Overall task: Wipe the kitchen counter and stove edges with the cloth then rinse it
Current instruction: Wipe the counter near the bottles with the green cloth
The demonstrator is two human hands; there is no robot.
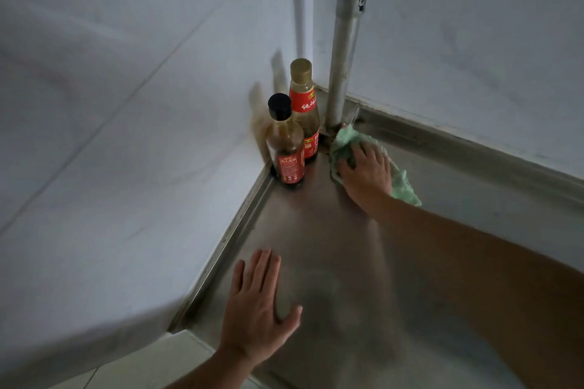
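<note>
Counter: right hand presses cloth; left hand flat.

A black-capped bottle stands right by a gold-capped bottle in the corner. A grey pipe goes up beside them.
</note>
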